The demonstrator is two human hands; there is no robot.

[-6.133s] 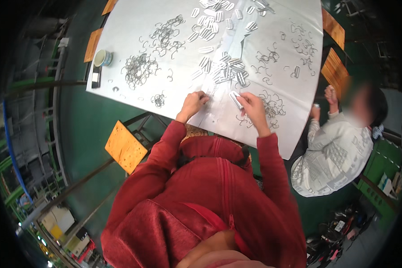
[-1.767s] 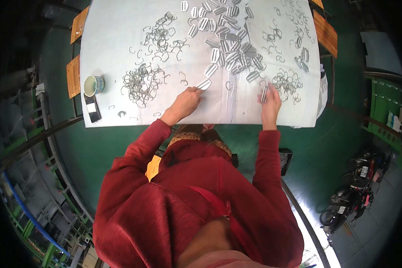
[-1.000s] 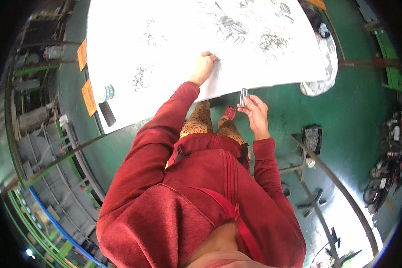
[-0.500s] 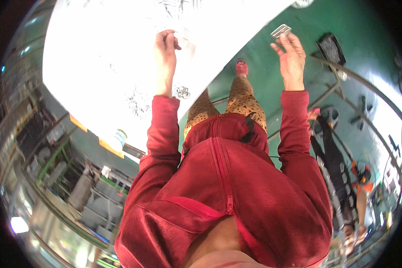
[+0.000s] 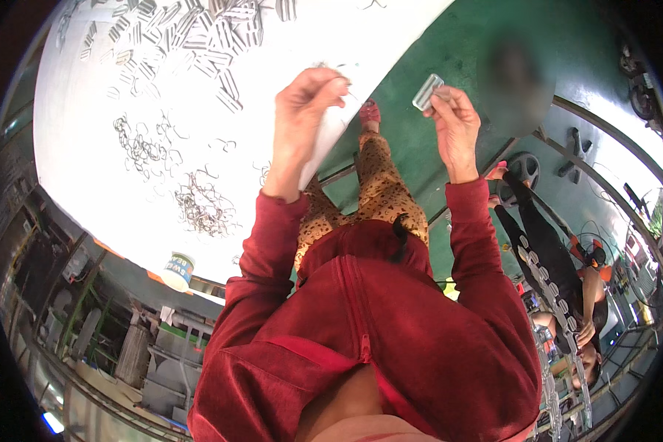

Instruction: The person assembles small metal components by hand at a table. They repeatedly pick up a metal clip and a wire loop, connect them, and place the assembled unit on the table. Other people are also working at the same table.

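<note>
Over the near table edge, head view. Left hand [image 5: 306,110]: fingers pinched together on a thin wire clip [image 5: 337,68], held at the rim of the white table [image 5: 88,110]; the pinch looks suited to so slight a piece. Right hand [image 5: 455,125]: raised off the table over the green floor [image 5: 412,44], thumb and forefinger closed on a small flat metal stack [image 5: 427,92], apparently a pack of clips lifted clear for a look or for adding to.

Table, far side: rows of similar grey stacks [image 5: 199,29], laid flat and side by side, likely finished packs set apart. Table, left and middle: loose wire clips in tangled heaps [image 5: 202,206], a second heap [image 5: 136,147] beyond it, within easy reach of the left hand.

Containers: one small cup [image 5: 177,271], white with a blue band, at the near-left edge of the table; contents cannot be told.

Right of scene: another person's leg in dark clothing [image 5: 538,236] on the floor, apart from the hands.
</note>
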